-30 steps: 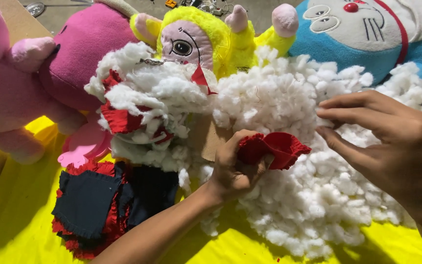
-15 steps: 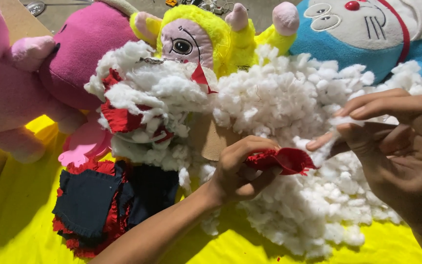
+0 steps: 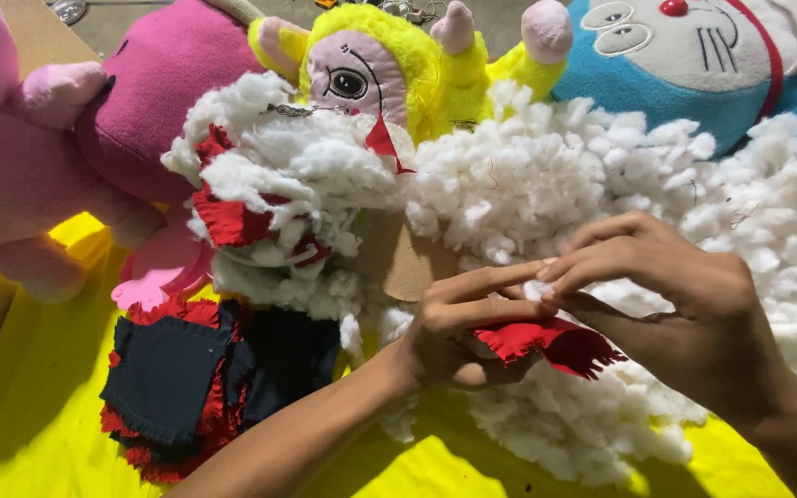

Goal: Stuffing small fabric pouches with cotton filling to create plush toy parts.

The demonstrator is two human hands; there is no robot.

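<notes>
My left hand grips a small red fabric piece with frayed edges, held over a big heap of white stuffing. My right hand comes in from the right, its fingertips pinched together at a small tuft of stuffing right at the top of the red piece, touching my left fingers. Both hands hover just above the stuffing pile at centre right.
A stack of dark blue and red fabric pieces lies on the yellow cloth at lower left. Pink plush toys, a yellow plush and a blue-and-white plush line the back. A brown cardboard piece sticks out of the stuffing.
My right hand has moved left from an open spread above the stuffing and pinched down onto the red piece held by my left hand.
</notes>
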